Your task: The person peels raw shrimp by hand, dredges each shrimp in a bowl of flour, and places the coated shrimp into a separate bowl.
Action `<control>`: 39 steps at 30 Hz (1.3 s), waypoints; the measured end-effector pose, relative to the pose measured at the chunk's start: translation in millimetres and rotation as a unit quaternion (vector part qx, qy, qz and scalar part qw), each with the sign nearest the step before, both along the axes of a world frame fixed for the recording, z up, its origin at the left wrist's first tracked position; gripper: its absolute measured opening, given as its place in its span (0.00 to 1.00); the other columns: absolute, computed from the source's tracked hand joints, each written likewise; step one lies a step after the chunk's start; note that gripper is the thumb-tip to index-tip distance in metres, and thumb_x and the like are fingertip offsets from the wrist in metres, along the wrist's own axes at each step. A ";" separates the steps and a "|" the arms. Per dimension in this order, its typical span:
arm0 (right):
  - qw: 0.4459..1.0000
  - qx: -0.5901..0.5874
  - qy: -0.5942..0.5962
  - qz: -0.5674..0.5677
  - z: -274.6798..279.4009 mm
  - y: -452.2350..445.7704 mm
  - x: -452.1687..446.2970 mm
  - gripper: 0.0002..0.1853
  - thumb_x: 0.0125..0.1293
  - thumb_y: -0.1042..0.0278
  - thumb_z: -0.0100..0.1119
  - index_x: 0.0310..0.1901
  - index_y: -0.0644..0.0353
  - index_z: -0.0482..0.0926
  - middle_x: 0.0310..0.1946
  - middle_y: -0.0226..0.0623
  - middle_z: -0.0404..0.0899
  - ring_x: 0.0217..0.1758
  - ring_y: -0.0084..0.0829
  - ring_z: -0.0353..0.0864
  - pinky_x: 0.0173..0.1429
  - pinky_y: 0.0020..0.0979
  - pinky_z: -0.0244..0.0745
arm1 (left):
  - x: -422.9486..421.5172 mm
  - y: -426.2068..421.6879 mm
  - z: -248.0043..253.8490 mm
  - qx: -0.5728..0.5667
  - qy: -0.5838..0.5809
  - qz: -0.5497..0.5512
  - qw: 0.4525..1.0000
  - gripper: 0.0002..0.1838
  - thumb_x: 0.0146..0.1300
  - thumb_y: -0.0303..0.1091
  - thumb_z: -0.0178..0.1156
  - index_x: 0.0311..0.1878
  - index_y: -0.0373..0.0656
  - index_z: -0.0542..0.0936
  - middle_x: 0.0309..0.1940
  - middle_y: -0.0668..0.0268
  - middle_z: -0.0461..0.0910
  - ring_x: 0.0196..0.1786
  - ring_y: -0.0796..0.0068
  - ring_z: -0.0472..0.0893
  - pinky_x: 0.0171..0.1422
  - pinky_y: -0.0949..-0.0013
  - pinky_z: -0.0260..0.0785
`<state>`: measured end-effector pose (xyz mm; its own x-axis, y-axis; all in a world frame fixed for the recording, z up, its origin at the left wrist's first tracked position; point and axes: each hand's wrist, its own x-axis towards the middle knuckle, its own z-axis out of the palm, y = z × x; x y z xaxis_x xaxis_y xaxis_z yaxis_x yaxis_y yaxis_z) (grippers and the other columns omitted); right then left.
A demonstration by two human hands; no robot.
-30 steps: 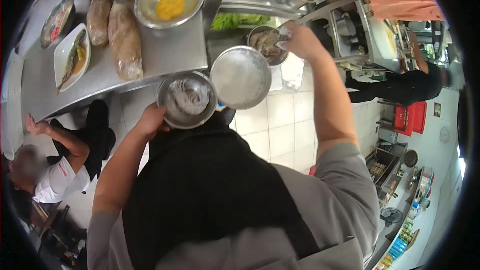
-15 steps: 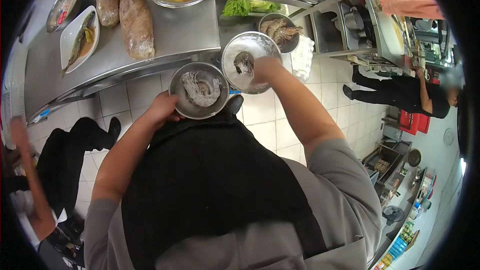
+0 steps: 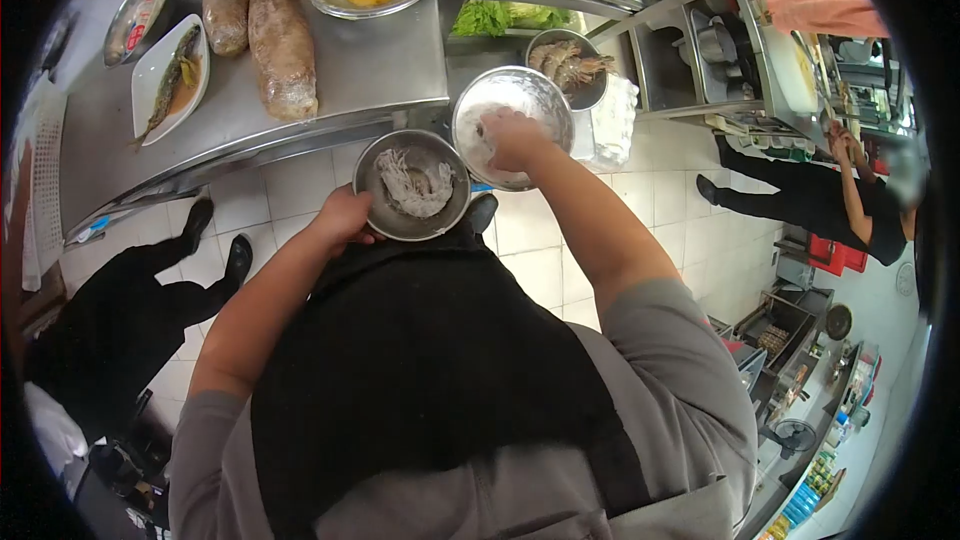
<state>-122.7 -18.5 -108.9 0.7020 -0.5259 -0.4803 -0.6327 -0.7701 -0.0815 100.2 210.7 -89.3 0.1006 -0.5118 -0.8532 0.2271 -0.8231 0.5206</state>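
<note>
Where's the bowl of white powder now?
In the head view, the bowl of white powder is in the upper middle, with the right hand in it, between the steel bowl held by the left hand and the bowl of shrimp.

One powder bowl (image 3: 548, 96), two bundles (image 3: 282, 50)

Wears a grey shirt (image 3: 690, 400) with short sleeves (image 3: 655, 325); has a black apron (image 3: 420, 370) over it; shows one dark shoe (image 3: 483, 212).
</note>
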 end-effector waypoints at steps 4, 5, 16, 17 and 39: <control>0.985 0.147 0.082 -0.026 -1.9 -5.8 8.7 0.29 0.48 0.57 0.66 0.55 0.56 0.77 0.50 0.49 0.80 0.53 0.44 0.80 0.58 0.40 0.74 | -0.7 -2.5 4.7 -0.003 -0.008 -0.003 1.000 0.17 0.64 0.33 0.45 0.51 0.33 0.71 0.30 0.58 0.81 0.24 0.69 0.81 0.23 0.70 0.73; 0.977 0.184 0.098 -0.036 2.6 -12.7 10.5 0.29 0.49 0.57 0.65 0.54 0.56 0.78 0.49 0.49 0.81 0.52 0.44 0.81 0.57 0.40 0.74 | -1.5 -4.3 7.8 0.002 -0.020 -0.001 1.000 0.17 0.64 0.33 0.45 0.51 0.33 0.72 0.30 0.58 0.80 0.24 0.69 0.80 0.23 0.71 0.72; 0.992 0.053 0.109 -0.019 6.5 -13.2 14.5 0.25 0.52 0.49 0.60 0.46 0.60 0.83 0.47 0.48 0.82 0.52 0.43 0.81 0.58 0.41 0.73 | -5.6 -2.4 11.5 0.006 -0.015 -0.004 1.000 0.17 0.64 0.33 0.44 0.49 0.31 0.72 0.28 0.56 0.81 0.22 0.69 0.81 0.23 0.71 0.72; 0.994 0.055 0.095 -0.016 5.6 -4.4 15.4 0.24 0.52 0.49 0.61 0.45 0.60 0.83 0.46 0.49 0.82 0.51 0.45 0.81 0.57 0.41 0.74 | -5.7 -3.0 13.0 0.005 -0.017 -0.002 1.000 0.17 0.64 0.33 0.44 0.50 0.30 0.72 0.28 0.56 0.81 0.22 0.69 0.81 0.23 0.71 0.72; 0.979 0.128 -0.113 -0.113 12.8 -27.4 -9.2 0.24 0.53 0.58 0.63 0.49 0.66 0.77 0.47 0.54 0.80 0.51 0.49 0.80 0.54 0.41 0.74 | -2.0 -0.7 3.1 0.003 -0.011 -0.017 1.000 0.18 0.65 0.35 0.44 0.49 0.30 0.74 0.29 0.57 0.82 0.24 0.68 0.82 0.24 0.70 0.73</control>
<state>-131.9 -45.8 -96.0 0.6849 -0.5627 -0.4628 -0.7282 -0.5491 -0.4101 98.2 210.0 -86.2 0.1020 -0.5097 -0.8543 0.1879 -0.8334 0.5197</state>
